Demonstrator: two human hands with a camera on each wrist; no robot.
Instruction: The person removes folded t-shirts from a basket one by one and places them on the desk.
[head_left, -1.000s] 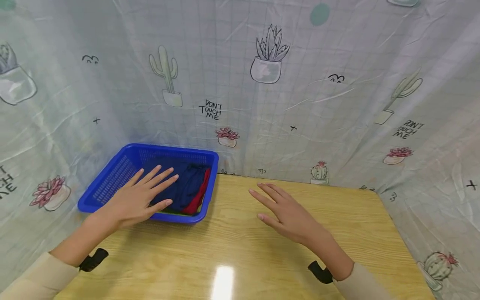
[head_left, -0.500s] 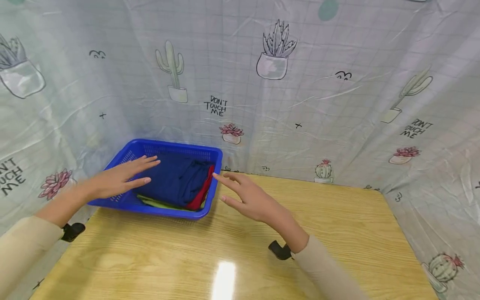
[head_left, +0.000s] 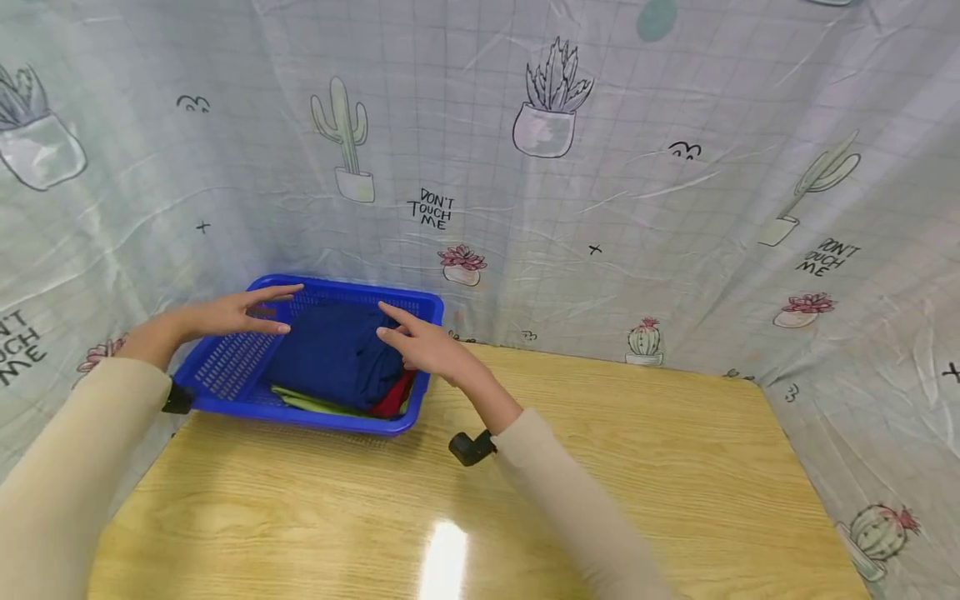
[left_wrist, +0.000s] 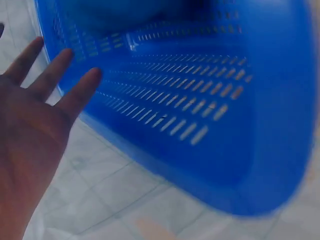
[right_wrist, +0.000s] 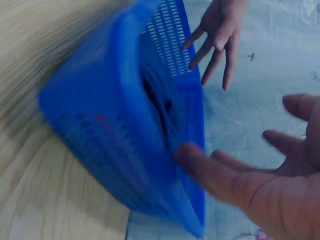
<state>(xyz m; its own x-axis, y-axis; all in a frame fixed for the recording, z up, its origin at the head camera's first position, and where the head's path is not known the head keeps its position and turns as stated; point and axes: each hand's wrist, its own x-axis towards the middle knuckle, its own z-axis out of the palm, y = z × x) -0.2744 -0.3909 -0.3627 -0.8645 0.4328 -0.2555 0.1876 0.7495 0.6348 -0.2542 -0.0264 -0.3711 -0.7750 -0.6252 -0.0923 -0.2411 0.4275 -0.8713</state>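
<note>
A blue plastic basket with slotted walls stands at the table's back left. Folded navy cloth lies in it, with red cloth and yellow-green cloth showing beneath at the front right. Over the basket's left part hovers my left hand, its fingers extended and holding nothing. My right hand is above the basket's right side, over the navy cloth, fingers spread apart. In the right wrist view the thumb is near the basket's rim; whether it touches cannot be told.
The wooden table extends to the right and front of the basket. A pale curtain printed with cacti hangs behind and at both sides, close to the basket. Each wrist carries a black mount.
Both hands have moved to the basket: the right one leftward from over the table to above the cloth, the left one to the basket's left side. The cloth looks unmoved.
</note>
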